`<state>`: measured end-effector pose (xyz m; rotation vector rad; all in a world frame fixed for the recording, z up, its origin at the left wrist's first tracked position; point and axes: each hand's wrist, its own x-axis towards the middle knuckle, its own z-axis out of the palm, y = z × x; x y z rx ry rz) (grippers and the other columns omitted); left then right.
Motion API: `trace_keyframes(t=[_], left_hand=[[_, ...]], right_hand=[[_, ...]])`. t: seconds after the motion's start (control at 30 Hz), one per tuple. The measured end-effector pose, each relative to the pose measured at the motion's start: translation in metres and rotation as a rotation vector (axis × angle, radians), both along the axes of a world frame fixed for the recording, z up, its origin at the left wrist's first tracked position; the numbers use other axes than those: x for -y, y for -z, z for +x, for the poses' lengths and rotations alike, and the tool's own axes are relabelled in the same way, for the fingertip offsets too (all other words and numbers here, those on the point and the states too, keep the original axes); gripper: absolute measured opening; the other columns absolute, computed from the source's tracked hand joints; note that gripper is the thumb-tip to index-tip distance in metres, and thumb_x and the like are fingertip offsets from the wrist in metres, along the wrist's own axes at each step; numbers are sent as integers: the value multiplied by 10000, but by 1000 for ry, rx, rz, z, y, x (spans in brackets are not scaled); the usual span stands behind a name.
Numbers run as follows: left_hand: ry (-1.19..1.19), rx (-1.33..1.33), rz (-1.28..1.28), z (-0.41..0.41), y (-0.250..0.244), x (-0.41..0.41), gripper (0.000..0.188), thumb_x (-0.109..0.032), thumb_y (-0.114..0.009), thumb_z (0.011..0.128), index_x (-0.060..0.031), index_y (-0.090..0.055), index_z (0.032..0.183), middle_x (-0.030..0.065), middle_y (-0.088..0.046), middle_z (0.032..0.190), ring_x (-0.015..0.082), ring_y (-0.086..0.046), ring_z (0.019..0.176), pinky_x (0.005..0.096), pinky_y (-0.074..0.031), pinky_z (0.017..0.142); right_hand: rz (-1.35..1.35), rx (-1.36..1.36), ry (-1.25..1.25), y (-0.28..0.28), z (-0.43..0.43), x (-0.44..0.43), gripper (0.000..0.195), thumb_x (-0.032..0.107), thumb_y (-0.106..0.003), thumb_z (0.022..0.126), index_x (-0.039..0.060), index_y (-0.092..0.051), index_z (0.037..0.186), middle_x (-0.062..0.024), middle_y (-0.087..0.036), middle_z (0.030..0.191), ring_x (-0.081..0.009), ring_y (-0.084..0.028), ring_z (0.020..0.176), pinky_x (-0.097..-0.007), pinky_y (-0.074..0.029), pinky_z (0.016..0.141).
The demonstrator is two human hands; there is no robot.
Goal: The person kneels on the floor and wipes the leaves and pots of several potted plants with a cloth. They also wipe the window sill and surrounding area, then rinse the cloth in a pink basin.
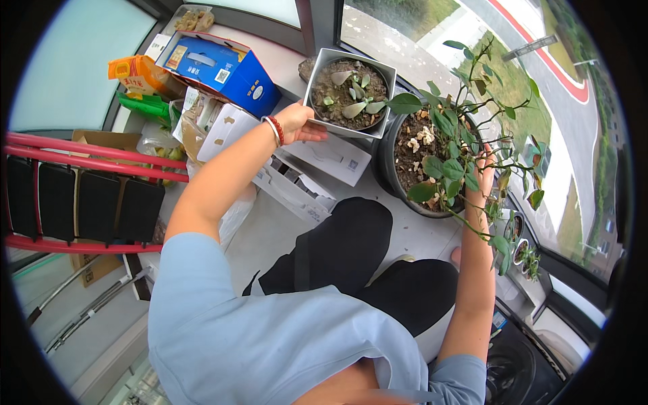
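Observation:
My left hand (299,124) grips the near-left side of a square white pot (349,129) of soil and succulents (356,92), its fingers under the rim. Touching or just beside that pot stands a large round dark plastic pot (387,162) with a leafy, thorny-looking shrub (445,169) growing in its soil. My right hand (483,169) is at the right side of the dark pot, partly behind leaves and stems; its fingertips point up, and whether they close on the pot's rim is hidden.
A blue cardboard box (223,71), an opened white carton (293,190) and plastic bags crowd the left. Behind them is a red-framed rack (96,162). A window frame (572,273) runs along the right, with small potted plants (526,258) beside it. Branches reach over my right forearm.

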<state>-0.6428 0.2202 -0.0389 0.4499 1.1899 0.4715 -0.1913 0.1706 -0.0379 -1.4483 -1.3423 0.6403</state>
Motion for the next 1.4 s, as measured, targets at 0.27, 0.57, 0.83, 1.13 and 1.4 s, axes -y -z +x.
trace_keyframes(t=[0.27,0.57,0.83,1.13,1.4], left_hand=[[-118,5,44,25,-16,10,328,-35,-429,828,-68,-432,1154,111,-616,840,231,-657,699,328,-579,559],[-134,-26,173,0,-71,36,539,-4,-411,803,-141,-323,1316,135,-629,951,272,-673,756,364,-587,589],[-359,119,109,-43,-114,88,328,-29,-423,828,-59,-460,1152,130,-622,887,292,-677,766,370,-591,635],[-453,158,107,-53,-127,164,253,-65,-447,833,2,-535,1060,133,-639,882,307,-682,773,391,-590,660],[-478,200,38,-30,-92,186,296,-89,-471,829,-5,-520,1109,141,-641,891,309,-680,767,391,-591,662]], right_hand=[[71,309,68,17,19,-3,326,156,-439,940,13,-493,1229,-22,-532,865,-102,-466,738,-239,-399,663],[267,593,27,1,7,-3,338,180,-429,930,-24,-512,1187,-104,-516,818,-183,-463,680,-310,-410,640],[128,567,84,16,19,-4,393,219,-412,921,0,-496,1236,-147,-564,912,-245,-529,797,-350,-430,724],[-66,187,125,24,25,-8,384,234,-447,942,18,-487,1257,-83,-526,972,-188,-504,875,-319,-415,788],[24,39,54,25,29,-5,400,269,-492,948,15,-482,1257,-48,-505,1037,-148,-489,900,-274,-408,800]])
